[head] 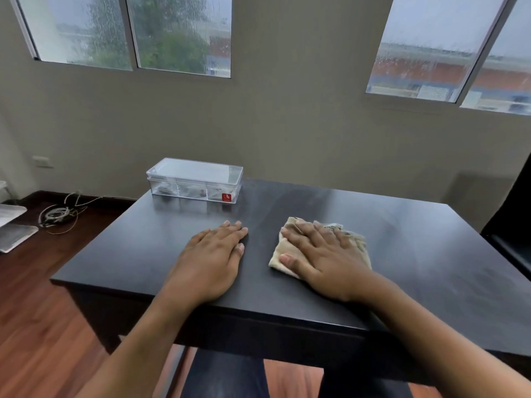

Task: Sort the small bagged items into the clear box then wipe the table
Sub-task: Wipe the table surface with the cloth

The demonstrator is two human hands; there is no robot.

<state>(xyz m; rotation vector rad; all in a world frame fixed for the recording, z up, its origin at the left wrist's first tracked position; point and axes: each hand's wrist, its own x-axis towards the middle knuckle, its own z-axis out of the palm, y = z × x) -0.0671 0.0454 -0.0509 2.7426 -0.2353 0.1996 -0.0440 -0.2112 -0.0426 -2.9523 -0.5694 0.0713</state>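
The clear box (194, 180) stands at the far left corner of the dark table (416, 254), its lid on and small bagged items dimly visible inside behind a red sticker. A beige cloth (287, 255) lies flat on the table near the middle. My right hand (319, 254) presses flat on the cloth with straight, spread fingers. My left hand (214, 254) rests flat on the bare tabletop to the left of the cloth, fingers together and holding nothing.
The table's near edge runs just under my wrists, and its left edge drops to a wooden floor. A coil of white cables (59, 214) and flat white items (14, 234) lie on the floor at the left. A dark chair (514, 225) stands at the right.
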